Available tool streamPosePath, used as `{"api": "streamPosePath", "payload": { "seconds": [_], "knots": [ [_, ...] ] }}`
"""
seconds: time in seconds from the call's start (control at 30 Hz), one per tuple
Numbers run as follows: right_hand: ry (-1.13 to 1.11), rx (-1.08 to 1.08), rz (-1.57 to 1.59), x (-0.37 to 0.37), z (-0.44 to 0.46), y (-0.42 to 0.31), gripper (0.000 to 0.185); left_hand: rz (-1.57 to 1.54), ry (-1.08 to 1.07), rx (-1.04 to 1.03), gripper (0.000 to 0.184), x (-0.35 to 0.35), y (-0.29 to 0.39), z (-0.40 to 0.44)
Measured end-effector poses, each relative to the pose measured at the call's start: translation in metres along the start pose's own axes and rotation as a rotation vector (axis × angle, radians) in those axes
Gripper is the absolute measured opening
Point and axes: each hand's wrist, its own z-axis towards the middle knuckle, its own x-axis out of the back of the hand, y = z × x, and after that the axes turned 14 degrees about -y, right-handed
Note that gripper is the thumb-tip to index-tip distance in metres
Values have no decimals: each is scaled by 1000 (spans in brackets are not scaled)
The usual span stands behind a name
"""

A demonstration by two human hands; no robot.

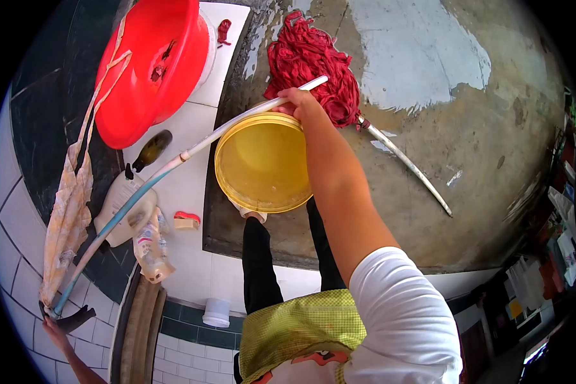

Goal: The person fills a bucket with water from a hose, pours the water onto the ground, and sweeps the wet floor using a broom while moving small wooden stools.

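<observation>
My right hand [294, 102] is closed around a white and blue hose [217, 133], near its open end, above the rim of a yellow bucket [262, 163]. No water shows at the hose end, and the bucket looks nearly empty. From there the hose runs down to a dark fitting [78, 318] at the far lower left. Beside that fitting is my left hand [56, 334], its fingers closed on something partly hidden. A patterned cloth bag [70, 217] hangs just above it.
A red basin [144, 70] stands upper left, near a dark bottle [152, 150], a pale jug [125, 208] and a brush [187, 221]. A red mop [313, 70] lies on the wet floor, its handle [409, 163] pointing right. A white tub [216, 312] is below.
</observation>
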Motion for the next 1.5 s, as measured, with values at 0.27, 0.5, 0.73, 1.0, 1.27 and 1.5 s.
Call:
{"api": "streamPosePath", "payload": {
  "seconds": [0.27,0.5,0.73,1.0,1.27,1.5],
  "knots": [
    [111,44,-222,7,4,1,20,495,-101,201,45,12,31,7],
    [359,150,-833,49,-58,11,36,258,86,-15,48,-6,-34,32],
    [334,196,-802,79,-90,52,49,169,678,159,52,-59,111,-63],
    [-85,389,-742,67,-101,70,69,-410,-233,-930,20,-216,545,-91],
    [183,552,-1027,64,-145,112,38,-281,-724,-779,36,-311,755,-26],
    [156,369,-796,79,-164,190,40,74,-604,-818,56,-385,822,5]
  ]
}}
